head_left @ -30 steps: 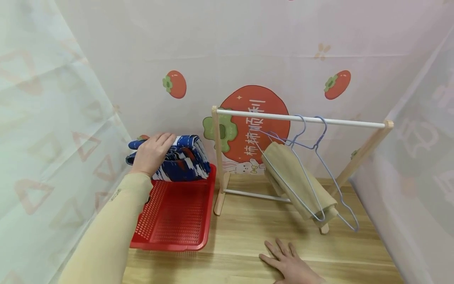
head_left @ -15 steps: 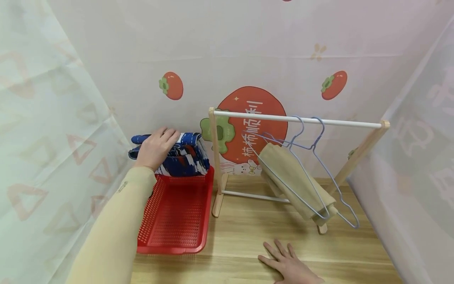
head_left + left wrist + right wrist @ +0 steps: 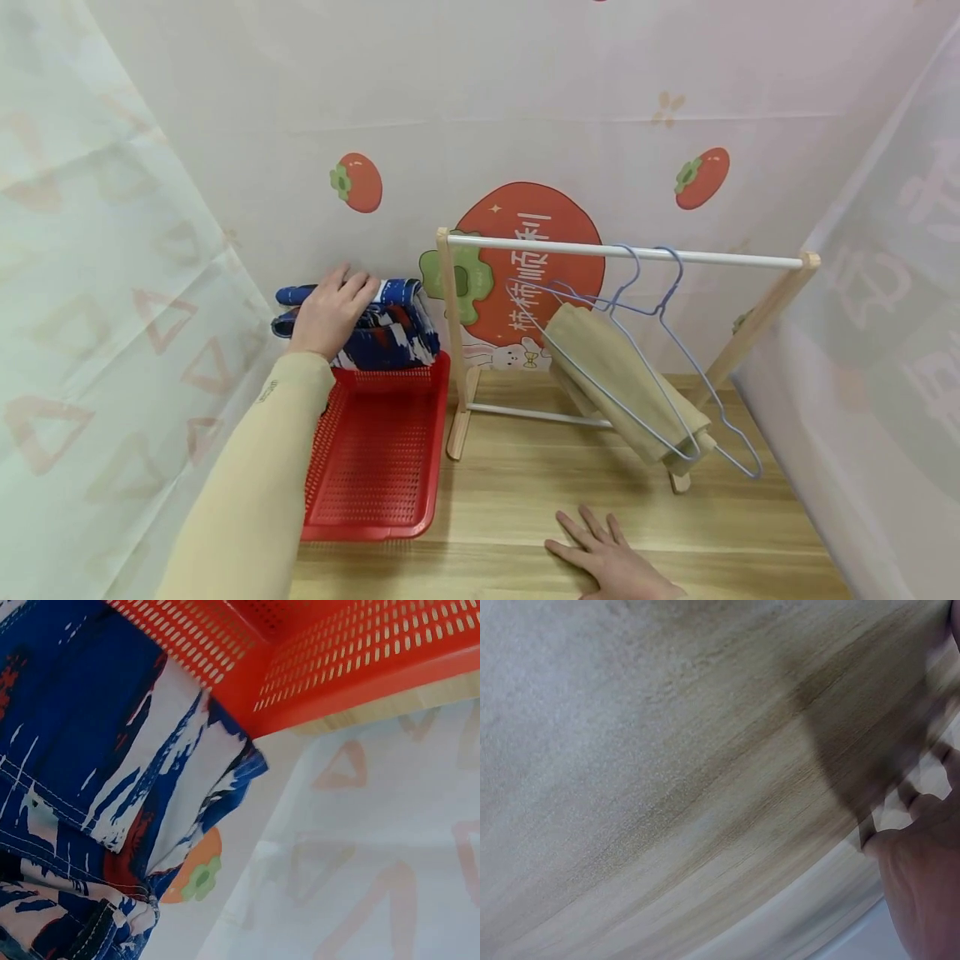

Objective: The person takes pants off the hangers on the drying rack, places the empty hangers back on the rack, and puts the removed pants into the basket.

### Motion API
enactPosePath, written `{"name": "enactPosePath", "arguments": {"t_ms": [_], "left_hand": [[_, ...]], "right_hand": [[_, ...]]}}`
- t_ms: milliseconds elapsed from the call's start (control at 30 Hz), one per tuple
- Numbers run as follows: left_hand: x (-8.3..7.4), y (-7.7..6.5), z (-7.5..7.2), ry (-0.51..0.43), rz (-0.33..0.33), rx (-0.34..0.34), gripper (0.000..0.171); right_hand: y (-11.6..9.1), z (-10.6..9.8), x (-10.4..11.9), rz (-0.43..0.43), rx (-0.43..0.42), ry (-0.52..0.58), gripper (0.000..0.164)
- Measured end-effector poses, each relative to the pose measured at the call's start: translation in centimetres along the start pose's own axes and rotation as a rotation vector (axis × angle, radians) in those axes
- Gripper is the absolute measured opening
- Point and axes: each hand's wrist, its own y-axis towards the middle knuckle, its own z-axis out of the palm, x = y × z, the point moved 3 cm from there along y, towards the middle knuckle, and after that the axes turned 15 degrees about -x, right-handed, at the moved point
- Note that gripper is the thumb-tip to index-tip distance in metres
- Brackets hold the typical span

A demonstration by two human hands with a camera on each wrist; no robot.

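Note:
A folded blue garment (image 3: 390, 337) with white and red streaks and contrast stitching lies at the back of the red basket (image 3: 431, 467). My left hand (image 3: 330, 317) holds it from the left, fingers bent over its top edge and the thumb hidden. In the left wrist view, the garment (image 3: 97, 720) shows layered folds and one end reaching past the basket's rim (image 3: 360, 690). My right hand (image 3: 615, 558) rests on the wood-look table with its fingers spread; the right wrist view catches that hand (image 3: 922, 855) at its right edge.
Right of the basket stands a wooden rack with a white bar (image 3: 540, 246). Two blue hangers (image 3: 637, 333) hang from it, and a folded khaki garment (image 3: 622, 375) drapes slantwise on them. Printed cloth walls (image 3: 570, 75) enclose the back and both sides.
The left hand and blue garment have moved slightly up and back against the basket. The basket has shifted a little, and the view has drifted slightly. The right hand stays put.

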Motion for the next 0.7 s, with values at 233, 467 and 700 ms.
{"name": "enactPosePath", "arguments": {"t_ms": [233,467,700], "left_hand": [[-1.8,-3.1,1.8,-0.02,0.032,0.127,0.048],[-3.8,-5.2,2.5,-0.038,0.03,0.217,0.057],[-4.9,-6.1,2.7,-0.056,0.069,0.271,0.05]], "right_hand": [[0.0,0.1,-0.1,0.002,-0.003,-0.014,0.084],[-0.2,0.2,-0.2,0.001,-0.022,0.042,0.084],[-0.4,0.3,-0.3,0.019,-0.028,0.056,0.083]]}}
